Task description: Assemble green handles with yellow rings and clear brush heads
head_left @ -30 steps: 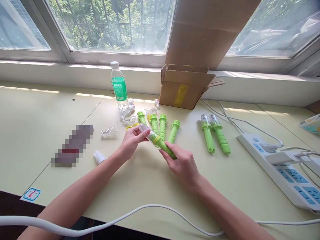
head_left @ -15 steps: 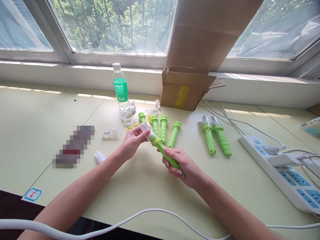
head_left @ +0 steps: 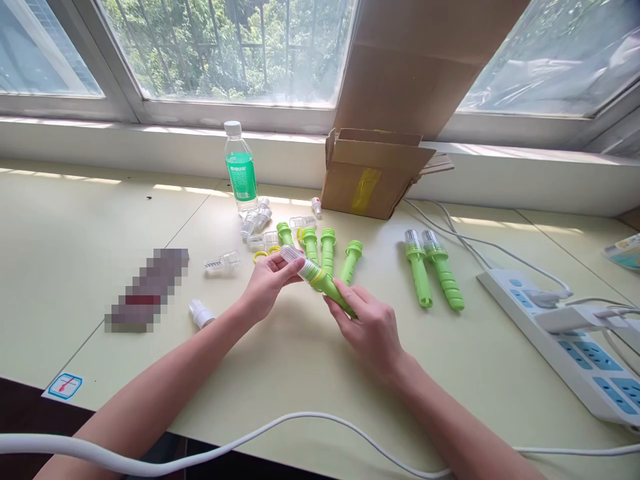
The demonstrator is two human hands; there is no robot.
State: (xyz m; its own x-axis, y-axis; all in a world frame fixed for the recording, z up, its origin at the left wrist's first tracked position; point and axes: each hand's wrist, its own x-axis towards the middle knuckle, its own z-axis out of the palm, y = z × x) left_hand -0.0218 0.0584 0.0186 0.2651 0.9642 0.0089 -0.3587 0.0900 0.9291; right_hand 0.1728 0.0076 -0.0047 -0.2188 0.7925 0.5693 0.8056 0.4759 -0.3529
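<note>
My left hand (head_left: 265, 285) pinches the clear plastic cap (head_left: 294, 259) at the upper end of a green handle piece (head_left: 327, 285). My right hand (head_left: 370, 327) is wrapped round the lower end of that same green handle, above the pale green table (head_left: 310, 373). A yellow ring sits where cap meets handle. Behind the hands lie several bare green handles (head_left: 327, 250) in a fan. To the right lie two capped green handles (head_left: 430, 267) side by side. Loose clear caps (head_left: 223, 262) and yellow rings (head_left: 259, 255) lie to the left.
A water bottle with a green label (head_left: 239, 170) stands by the windowsill. An open cardboard box (head_left: 373, 173) leans behind the parts. A white power strip (head_left: 565, 333) with plugs lies at the right. A white cable (head_left: 280, 427) crosses the near table edge. A blurred dark object (head_left: 147, 290) lies left.
My right hand turned on the handle, from palm up half a second ago to knuckles up now, and slid up it. The left hand kept its pinch on the cap.
</note>
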